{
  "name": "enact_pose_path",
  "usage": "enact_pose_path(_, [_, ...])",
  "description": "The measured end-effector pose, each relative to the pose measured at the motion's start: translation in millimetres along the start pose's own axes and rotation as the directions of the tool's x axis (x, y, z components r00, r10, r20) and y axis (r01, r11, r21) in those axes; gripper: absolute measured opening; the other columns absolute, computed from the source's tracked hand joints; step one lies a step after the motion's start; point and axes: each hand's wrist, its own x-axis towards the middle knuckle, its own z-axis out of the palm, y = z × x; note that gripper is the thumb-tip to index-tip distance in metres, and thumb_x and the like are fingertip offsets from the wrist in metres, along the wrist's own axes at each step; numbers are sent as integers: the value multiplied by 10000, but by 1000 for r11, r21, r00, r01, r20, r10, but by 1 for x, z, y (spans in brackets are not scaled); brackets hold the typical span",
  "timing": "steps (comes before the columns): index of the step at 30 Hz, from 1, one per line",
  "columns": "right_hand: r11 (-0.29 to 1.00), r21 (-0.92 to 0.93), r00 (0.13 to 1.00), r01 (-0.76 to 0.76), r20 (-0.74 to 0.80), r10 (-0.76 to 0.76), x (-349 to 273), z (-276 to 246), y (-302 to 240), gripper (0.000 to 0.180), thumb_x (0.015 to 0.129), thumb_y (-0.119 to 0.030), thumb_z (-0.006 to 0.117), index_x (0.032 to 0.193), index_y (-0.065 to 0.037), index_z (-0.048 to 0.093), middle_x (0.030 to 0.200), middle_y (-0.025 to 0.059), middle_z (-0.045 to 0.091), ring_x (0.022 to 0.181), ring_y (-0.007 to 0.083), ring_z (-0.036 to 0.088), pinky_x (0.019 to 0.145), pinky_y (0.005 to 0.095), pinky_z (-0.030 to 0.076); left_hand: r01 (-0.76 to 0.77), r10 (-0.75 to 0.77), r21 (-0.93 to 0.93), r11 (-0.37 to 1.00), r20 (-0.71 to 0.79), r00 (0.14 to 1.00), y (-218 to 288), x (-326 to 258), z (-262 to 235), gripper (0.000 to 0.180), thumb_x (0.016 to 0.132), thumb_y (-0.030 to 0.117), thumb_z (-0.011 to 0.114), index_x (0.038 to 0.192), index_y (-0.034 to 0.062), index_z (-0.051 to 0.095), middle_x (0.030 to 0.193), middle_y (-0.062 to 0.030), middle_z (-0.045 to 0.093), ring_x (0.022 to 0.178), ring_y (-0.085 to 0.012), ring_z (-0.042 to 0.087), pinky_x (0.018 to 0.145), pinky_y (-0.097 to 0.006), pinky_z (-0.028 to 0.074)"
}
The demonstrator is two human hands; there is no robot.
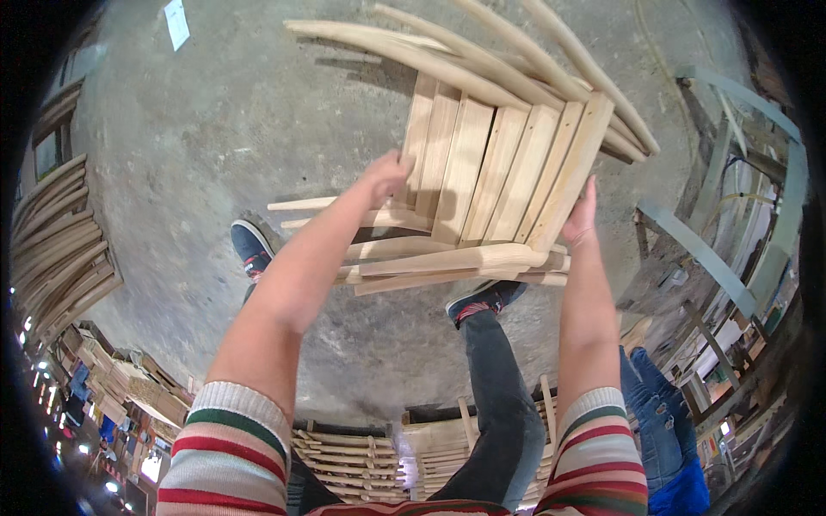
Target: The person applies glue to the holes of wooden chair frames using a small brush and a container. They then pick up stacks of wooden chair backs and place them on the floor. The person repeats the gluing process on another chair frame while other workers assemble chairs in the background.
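In front of me is an unpainted wooden frame (465, 163), apparently a chair frame. Pale flat slats run side by side across it, and long curved bars reach out at its far and near sides. My left hand (387, 176) is closed on the slats' left edge, its fingertips partly hidden. Against the right edge rests my right hand (583, 211), gripping the outermost slat, with its fingers mostly out of sight behind the wood. Several curved bars (465, 258) lie across the near side, close above my feet.
A stack of curved wooden pieces (56, 241) stands at the far left. Metal framing (705, 258) is on the right. Beside my right arm is another person's leg in torn jeans (662, 404). Slatted wooden pieces (353, 460) lie behind my legs. A paper sheet (176, 24) lies on the concrete floor (215, 129).
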Motion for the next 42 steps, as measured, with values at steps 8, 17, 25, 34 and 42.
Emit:
enact_pose_path(8, [992,-93,978,81,200,-61,26,-1,5,824,791,-680,419,1311,-42,380,1238,136,496,1118,282,486,939,396,411,69,-113,-119,990,-422,900,-17,68,41,581,852,450,400,1166,-31,489,1087,-218,560,1078,-328,495,916,-372,369])
enact_pose_path(17, [958,230,956,-170,273,104,12,62,42,652,880,-531,409,1301,-34,393,1276,119,468,1120,232,482,935,359,408,251,-345,-514,820,-94,934,-29,75,11,775,834,563,363,1350,-13,301,1349,-214,371,1238,-331,373,1011,-394,287])
enact_pose_path(25, [987,111,962,-119,259,87,-18,66,62,655,881,-540,396,1299,-35,400,1275,117,470,1114,230,485,932,358,410,468,-345,-531,707,319,883,5,-3,-14,731,847,553,310,1351,24,302,1347,-179,377,1241,-280,367,1006,-406,291])
enact_pose_path(34, [969,-16,900,-246,369,234,-118,170,111,660,883,-549,382,1296,-35,408,1273,115,473,1107,227,489,928,357,412,294,-395,-702,648,20,919,11,-182,-124,721,867,567,394,1352,44,284,1312,-131,426,1170,-243,450,974,-398,354])
enact_pose_path(42, [992,-52,914,-111,387,123,-193,239,97,695,864,-600,362,1272,-41,431,1186,105,512,1034,229,514,884,361,438,220,-418,-565,795,-248,874,67,-287,-185,737,840,529,511,1337,50,252,1342,-147,357,1231,-261,351,1006,-422,288])
